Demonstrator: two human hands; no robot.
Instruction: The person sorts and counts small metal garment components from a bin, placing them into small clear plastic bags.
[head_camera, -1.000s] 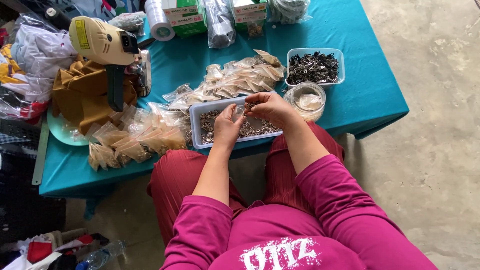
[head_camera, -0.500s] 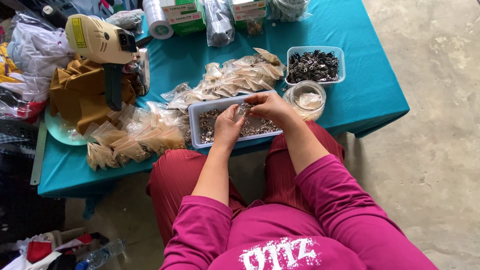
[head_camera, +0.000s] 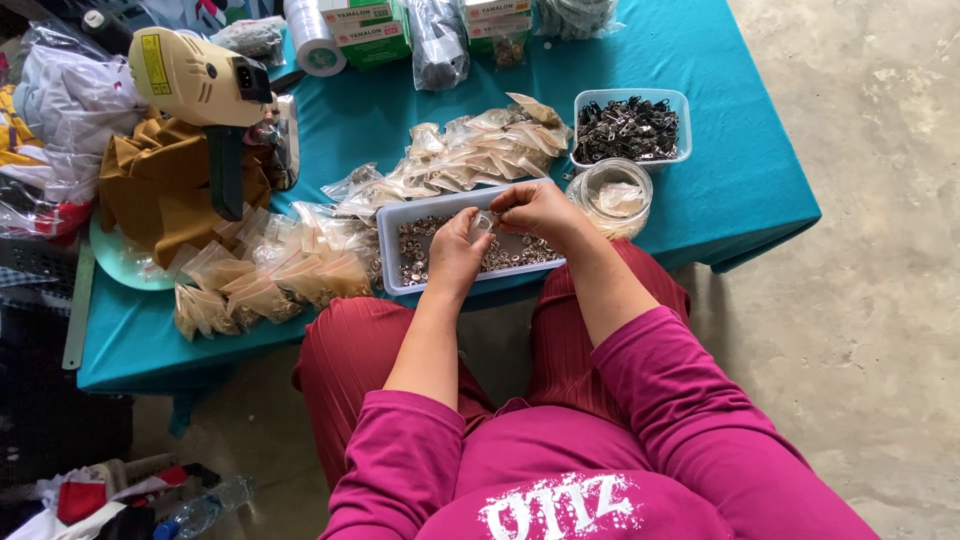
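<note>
A pale rectangular tray (head_camera: 390, 255) full of small silver metal pieces sits at the near edge of a teal-covered table (head_camera: 730, 190). My left hand (head_camera: 455, 250) and my right hand (head_camera: 535, 210) meet just above the tray, both pinching a small clear plastic bag (head_camera: 484, 223) between the fingertips. What is inside the bag is too small to tell.
Piles of small filled clear bags (head_camera: 265, 280) lie left of the tray and behind it (head_camera: 470, 155). A clear tub of dark metal pieces (head_camera: 630, 128) and a round clear jar (head_camera: 612, 195) stand at right. A cream handheld machine (head_camera: 195, 80) rests on brown cloth at left.
Both hands stay together over the tray, shifting only slightly; the small bag remains between the fingers.
</note>
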